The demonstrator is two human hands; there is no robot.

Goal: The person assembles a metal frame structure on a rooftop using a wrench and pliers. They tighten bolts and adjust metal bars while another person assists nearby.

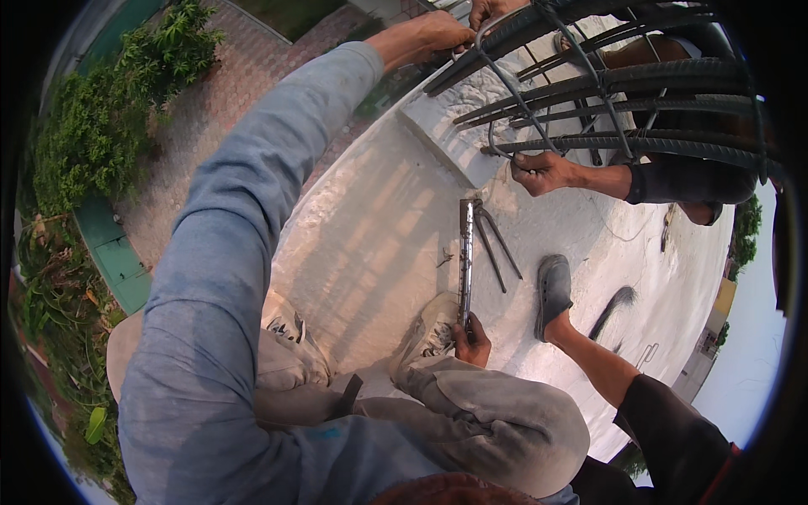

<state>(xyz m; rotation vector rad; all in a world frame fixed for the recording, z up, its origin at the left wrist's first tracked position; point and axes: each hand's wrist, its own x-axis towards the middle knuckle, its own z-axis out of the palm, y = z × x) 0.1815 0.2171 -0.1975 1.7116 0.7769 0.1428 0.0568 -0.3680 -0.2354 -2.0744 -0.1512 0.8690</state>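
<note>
My left hand point(431, 36), in a blue-grey sleeve, reaches to the corner of a steel stirrup point(498, 74) on a rebar cage point(623, 80). Its fingers are closed there; what they grip is too small to make out. Down between my shoes, my right hand point(472, 341) is closed round the near end of a shiny metal bar point(465, 261). That bar points away from me along the pale slab. Beside its far end lie dark pincers point(491, 250) with handles spread. My right forearm is hidden behind my knee.
A co-worker's hand point(545, 172) grips the cage's lower side; another person's hand point(495, 10) is near my left hand. A co-worker's grey shoe point(553, 290) stands right of the pincers. Dark wire point(614, 311) lies beyond it. The slab's edge drops to brick paving point(189, 160) at left.
</note>
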